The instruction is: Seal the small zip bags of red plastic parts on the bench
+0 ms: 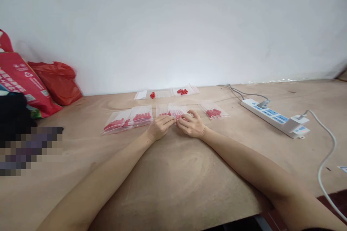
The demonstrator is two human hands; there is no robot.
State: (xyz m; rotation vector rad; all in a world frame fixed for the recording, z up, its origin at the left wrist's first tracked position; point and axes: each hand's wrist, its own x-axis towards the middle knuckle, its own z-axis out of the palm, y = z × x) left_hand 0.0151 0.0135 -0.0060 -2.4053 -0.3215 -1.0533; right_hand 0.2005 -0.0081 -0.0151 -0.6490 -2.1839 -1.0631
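Working at the near edge of a small bag (177, 109), both hands meet at mid-counter (176, 191). The bag lies just past the fingertips, at 12 o'clock, with red pieces (179, 115) showing through its clear film.

Left hand (162, 127): grip closed, thumb and fingers apparently pinching the bag's edge. Right hand (192, 124): fingers curled to the same edge, index arched; cannot tell whether its grip pinches or only presses.

Step in hand, by my reading: handling the bag's mouth. Next move calls for fine fingertip pressure along that edge, the film kept flat; slack film could slip or crease.

Surface: wood-look counter, faintly grained. At 9 o'clock from the hands, two filled bags (141, 113) lie side by side; another, the right bag (214, 112), lies apart toward 2 o'clock. Back row nearer the wall (189, 29): a red clump (152, 95) at 11, a back bag (187, 89) with red bits at 12.

Room: white power strip (273, 116) at 3 o'clock, a charger (294, 124) and grey cables on it. Red shopping bag (29, 83) and red sack (55, 83) toward 10, against the pale wall. Dark item below them, unclear.
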